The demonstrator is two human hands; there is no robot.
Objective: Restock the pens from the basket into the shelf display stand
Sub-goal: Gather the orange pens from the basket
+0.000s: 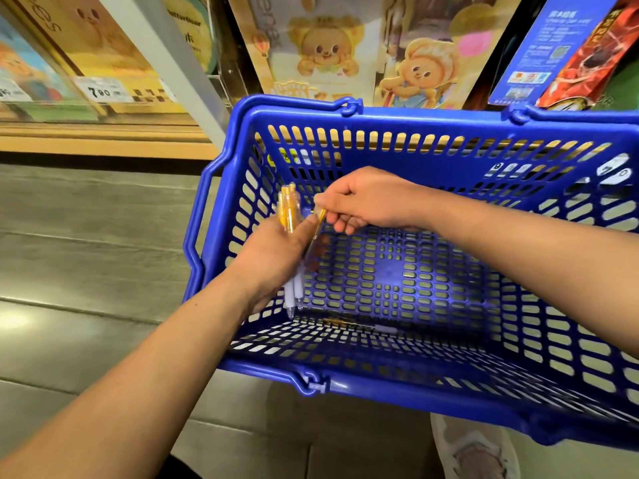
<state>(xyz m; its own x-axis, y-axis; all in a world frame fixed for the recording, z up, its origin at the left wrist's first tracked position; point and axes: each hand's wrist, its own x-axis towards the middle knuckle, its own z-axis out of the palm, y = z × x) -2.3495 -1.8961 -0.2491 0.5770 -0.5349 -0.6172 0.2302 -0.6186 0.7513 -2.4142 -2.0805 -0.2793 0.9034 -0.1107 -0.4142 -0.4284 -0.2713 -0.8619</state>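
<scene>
Head view: nearest, at six o'clock in the blue perforated plastic basket [380, 388], one slim orange-and-white pen [359, 326] lies on its floor. Above it, the left hand [273, 257] grips a bundle of like pens [288, 216]; the right hand [370, 202] pinches another pen [318, 224] beside it. They look light, stiff and smooth, so take the barrels mid-length. Basket walls hem the reach; bear-printed cards [325, 50] stand at twelve.

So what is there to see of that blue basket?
The basket is blue plastic, rectangular, with slotted walls and floor and two handles folded down at the rim. It sits tilted and nearly empty: a loose pen lies on its floor by the near wall. Over it, the left hand grips a bundle of pens and the right hand pinches a single pen. What supports it is out of view.
</scene>
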